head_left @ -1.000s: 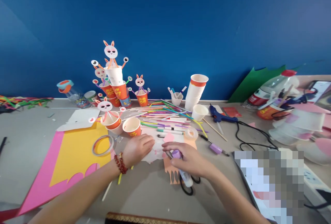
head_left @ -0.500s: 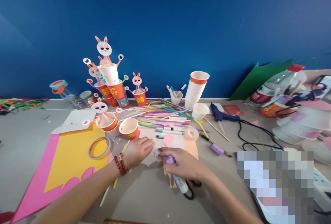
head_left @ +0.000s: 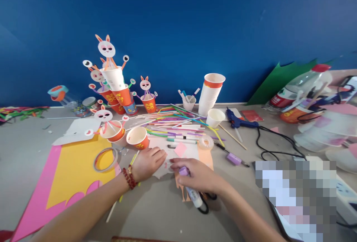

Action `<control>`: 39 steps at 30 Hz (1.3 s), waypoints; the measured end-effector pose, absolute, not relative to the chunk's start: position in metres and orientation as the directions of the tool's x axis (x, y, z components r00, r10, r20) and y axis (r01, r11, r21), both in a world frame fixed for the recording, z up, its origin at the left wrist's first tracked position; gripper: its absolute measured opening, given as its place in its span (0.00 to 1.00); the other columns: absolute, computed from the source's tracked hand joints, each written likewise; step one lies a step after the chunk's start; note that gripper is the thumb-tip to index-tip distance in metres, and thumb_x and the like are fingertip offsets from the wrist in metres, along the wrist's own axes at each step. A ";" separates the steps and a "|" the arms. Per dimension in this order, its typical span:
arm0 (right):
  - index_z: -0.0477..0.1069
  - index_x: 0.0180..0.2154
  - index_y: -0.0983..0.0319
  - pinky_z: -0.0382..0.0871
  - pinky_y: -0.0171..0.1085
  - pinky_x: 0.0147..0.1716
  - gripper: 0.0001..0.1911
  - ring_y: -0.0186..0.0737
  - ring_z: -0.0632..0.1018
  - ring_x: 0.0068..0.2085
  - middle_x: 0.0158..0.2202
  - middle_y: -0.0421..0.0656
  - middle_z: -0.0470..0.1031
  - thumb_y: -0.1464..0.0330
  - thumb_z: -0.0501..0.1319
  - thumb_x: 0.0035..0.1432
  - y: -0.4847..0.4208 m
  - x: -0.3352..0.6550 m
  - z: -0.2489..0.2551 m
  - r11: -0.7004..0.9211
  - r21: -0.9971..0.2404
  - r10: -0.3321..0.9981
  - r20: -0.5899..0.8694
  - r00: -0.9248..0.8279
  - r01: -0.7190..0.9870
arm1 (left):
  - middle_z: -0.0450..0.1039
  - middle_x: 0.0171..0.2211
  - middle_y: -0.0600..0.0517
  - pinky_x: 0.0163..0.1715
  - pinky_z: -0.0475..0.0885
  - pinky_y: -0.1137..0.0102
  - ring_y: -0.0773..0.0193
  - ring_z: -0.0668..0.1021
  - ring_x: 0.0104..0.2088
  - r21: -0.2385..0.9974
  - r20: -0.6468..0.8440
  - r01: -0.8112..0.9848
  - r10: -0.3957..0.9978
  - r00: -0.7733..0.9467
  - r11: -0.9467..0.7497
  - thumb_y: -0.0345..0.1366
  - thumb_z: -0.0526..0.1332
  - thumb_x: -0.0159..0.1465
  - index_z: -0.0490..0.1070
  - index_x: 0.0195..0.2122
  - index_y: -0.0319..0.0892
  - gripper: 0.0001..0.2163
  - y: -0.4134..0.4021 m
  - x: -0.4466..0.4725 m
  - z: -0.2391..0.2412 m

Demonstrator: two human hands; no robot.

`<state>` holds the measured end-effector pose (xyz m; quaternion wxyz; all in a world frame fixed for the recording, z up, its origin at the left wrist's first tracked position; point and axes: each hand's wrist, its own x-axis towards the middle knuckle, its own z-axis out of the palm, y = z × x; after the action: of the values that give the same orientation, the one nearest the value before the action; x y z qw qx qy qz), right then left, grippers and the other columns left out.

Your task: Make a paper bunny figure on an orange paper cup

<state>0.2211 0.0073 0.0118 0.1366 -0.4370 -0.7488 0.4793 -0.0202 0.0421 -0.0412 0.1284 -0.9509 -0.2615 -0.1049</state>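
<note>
My left hand (head_left: pixel 150 163), with a red bead bracelet on the wrist, rests on a white sheet of paper (head_left: pixel 159 173); its fingers are bent together at the paper's surface, and their tips are partly hidden. Facing it, my right hand (head_left: pixel 199 177) has a glue stick (head_left: pixel 195 196) with a purple end tucked between thumb and palm. Its fingertips touch the same paper. Between the two hands lies a tiny pink mark or piece (head_left: pixel 166 165). Orange paper (head_left: pixel 206 158) with cut shapes extends partly under my right hand. A pink paper square (head_left: pixel 180 149) lies just beyond.
Paper cups with rabbit figures (head_left: pixel 107 48) stand at the back left. Straws and sticks (head_left: pixel 178 117) spread across the middle. A tape ring (head_left: pixel 96 160) lies on yellow paper (head_left: pixel 75 171). To the right are stacked cups (head_left: pixel 210 95), a glue gun (head_left: pixel 240 121) with its cord, and a bottle (head_left: pixel 298 85).
The camera view has shifted slightly, moving the background cups a little left and up in the picture. Both hands keep nearly the same position, and the glue stick stays in my right hand.
</note>
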 end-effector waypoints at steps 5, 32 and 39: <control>0.78 0.46 0.56 0.68 0.39 0.51 0.22 0.50 0.74 0.57 0.59 0.43 0.72 0.71 0.60 0.48 0.008 0.221 0.013 0.154 -0.841 0.784 -0.216 -0.582 0.519 | 0.75 0.39 0.47 0.32 0.69 0.65 0.58 0.74 0.38 -0.179 0.275 0.523 0.468 0.840 -0.833 0.30 0.54 0.69 0.68 0.46 0.38 0.07 0.042 -0.020 -0.041; 0.78 0.48 0.57 0.67 0.42 0.54 0.23 0.50 0.75 0.56 0.58 0.45 0.73 0.71 0.60 0.48 0.010 0.223 0.008 0.138 -0.850 0.793 -0.213 -0.571 0.509 | 0.71 0.49 0.40 0.48 0.73 0.56 0.52 0.72 0.48 0.126 0.236 0.536 0.550 0.801 -0.835 0.26 0.54 0.62 0.69 0.55 0.39 0.19 0.033 -0.032 -0.031; 0.79 0.47 0.59 0.67 0.41 0.54 0.22 0.50 0.76 0.56 0.58 0.46 0.74 0.71 0.60 0.49 0.011 0.222 0.008 0.154 -0.853 0.793 -0.194 -0.578 0.498 | 0.71 0.51 0.40 0.51 0.71 0.55 0.52 0.72 0.51 0.085 0.203 0.542 0.547 0.812 -0.836 0.25 0.54 0.63 0.67 0.56 0.38 0.19 0.031 -0.034 -0.034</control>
<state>0.2222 0.0106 0.0082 0.1522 -0.4335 -0.7443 0.4847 -0.0343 0.0312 -0.0335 -0.0114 -0.9518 -0.2861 -0.1102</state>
